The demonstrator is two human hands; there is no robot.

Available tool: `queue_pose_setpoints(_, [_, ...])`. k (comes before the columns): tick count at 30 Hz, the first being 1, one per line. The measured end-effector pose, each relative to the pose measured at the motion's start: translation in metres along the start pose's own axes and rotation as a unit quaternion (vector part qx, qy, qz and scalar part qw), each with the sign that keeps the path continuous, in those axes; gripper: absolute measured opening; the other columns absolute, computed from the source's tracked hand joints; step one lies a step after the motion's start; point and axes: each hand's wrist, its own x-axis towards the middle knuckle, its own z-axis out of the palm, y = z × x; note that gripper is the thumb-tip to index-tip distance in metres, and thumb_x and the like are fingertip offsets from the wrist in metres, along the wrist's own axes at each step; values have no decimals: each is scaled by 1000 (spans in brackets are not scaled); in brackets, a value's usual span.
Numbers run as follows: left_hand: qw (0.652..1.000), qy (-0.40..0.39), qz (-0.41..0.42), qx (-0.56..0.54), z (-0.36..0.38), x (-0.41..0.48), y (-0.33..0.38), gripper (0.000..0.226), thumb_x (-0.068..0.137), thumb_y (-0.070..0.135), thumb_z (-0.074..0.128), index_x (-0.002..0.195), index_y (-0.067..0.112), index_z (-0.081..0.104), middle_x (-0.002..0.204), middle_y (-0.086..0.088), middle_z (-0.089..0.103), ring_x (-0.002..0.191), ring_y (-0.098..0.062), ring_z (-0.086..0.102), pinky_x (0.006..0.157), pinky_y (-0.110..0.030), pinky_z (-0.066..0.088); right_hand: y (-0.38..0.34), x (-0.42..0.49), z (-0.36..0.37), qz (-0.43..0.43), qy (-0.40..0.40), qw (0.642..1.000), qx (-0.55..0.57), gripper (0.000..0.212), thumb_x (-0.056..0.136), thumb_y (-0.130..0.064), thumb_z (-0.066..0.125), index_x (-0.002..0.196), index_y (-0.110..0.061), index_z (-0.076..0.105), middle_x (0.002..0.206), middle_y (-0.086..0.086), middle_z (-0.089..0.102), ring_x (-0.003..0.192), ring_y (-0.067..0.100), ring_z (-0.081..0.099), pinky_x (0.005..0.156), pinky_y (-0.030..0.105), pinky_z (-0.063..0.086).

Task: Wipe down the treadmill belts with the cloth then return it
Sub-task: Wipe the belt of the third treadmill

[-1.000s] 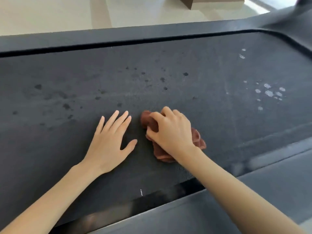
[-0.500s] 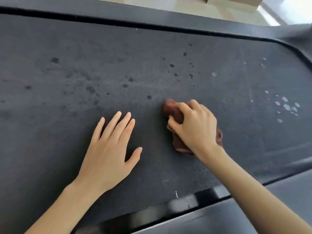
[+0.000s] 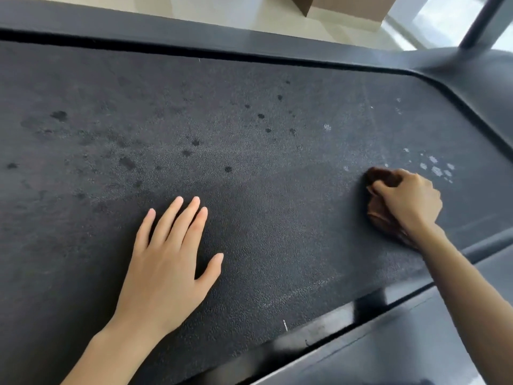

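Looking past the machine at a pale cream floor [image 3: 244, 15] running along the top edge, smooth and kinda glossy. Sitting on it near the top middle, a brown cardboard-looking box [image 3: 344, 5], cut off by the frame so only the bottom part showing. Getting lots of daylight pouring in at the top right through what seems like a window [image 3: 441, 20], washing that corner out.
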Motion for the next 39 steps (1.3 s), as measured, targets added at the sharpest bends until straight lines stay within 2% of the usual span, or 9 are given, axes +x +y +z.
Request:
queue_pose_setpoints(4, [1000, -2, 0, 9, 0, 0, 1, 69, 84, 49, 33, 134, 4, 48, 145, -9, 42, 137, -27, 33, 111, -52, 23, -71, -60, 10, -181, 14, 983, 4, 34, 76, -45, 64, 99, -21, 67, 94, 8, 62, 87, 35, 60, 65, 33, 37])
queue_pose_setpoints(9, [1000, -12, -3, 24, -1, 0, 0, 70, 83, 50, 31, 134, 4, 48, 145, -9, 41, 138, -26, 31, 112, -51, 23, -131, -136, 12, -390, -9, 918, 76, 30, 71, -45, 63, 94, -26, 70, 81, 1, 59, 73, 27, 59, 61, 31, 43])
queue_pose_setpoints(15, [999, -19, -2, 27, -1, 0, 0, 71, 85, 51, 28, 135, 3, 46, 145, -10, 41, 138, -26, 30, 113, -52, 21, -31, -46, 2, -163, -16, 985, 47, 34, 79, -50, 61, 109, -34, 65, 100, 1, 62, 97, 30, 60, 74, 37, 45])
queue_pose_setpoints(20, [1000, -15, 1, 25, -2, 0, 1, 72, 85, 51, 28, 135, 3, 46, 145, -10, 41, 138, -26, 30, 113, -51, 21, 51, 6, -9, 5, -6, 1000, -13, 36, 82, -46, 58, 111, -25, 64, 114, 14, 62, 102, 40, 57, 81, 42, 45])
queue_pose_setpoints(22, [1000, -12, 2, 26, -1, 0, 2, 72, 85, 51, 28, 135, 4, 46, 146, -9, 41, 139, -26, 29, 113, -51, 20, 43, -2, -9, -10, -6, 1000, -28, 39, 80, -47, 59, 111, -23, 64, 112, 16, 61, 100, 40, 58, 81, 44, 48])
queue_pose_setpoints(25, [1000, -6, -5, 28, 3, 2, 0, 72, 84, 53, 29, 135, 6, 46, 146, -8, 40, 138, -23, 28, 112, -50, 19, 15, -42, -9, -132, -21, 991, -20, 41, 76, -52, 58, 106, -25, 65, 102, 9, 62, 93, 35, 60, 73, 38, 48])
queue_pose_setpoints(31, [995, -19, -62, 73, 9, 25, 22, 61, 87, 45, 44, 127, 0, 52, 138, -18, 47, 130, -37, 37, 100, -67, 28, -13, -111, -11, -390, -31, 919, 42, 34, 76, -49, 52, 96, -28, 69, 80, -1, 59, 65, 22, 56, 56, 28, 45])
queue_pose_setpoints(35, [993, -56, -23, 101, 12, 60, 79, 68, 88, 55, 27, 137, 11, 45, 148, -13, 37, 139, -32, 28, 106, -62, 21, 28, -56, -7, -327, -39, 943, 43, 35, 75, -54, 61, 101, -33, 68, 87, -2, 61, 83, 24, 61, 65, 32, 49])
queue_pose_setpoints(39, [994, -60, 63, 65, 42, 104, 159, 69, 89, 56, 12, 149, 21, 15, 158, -2, 7, 145, -19, -1, 117, -49, 2, 113, 42, -4, -197, 9, 980, 16, 35, 77, -51, 61, 105, -31, 67, 95, 2, 62, 93, 31, 62, 69, 38, 49])
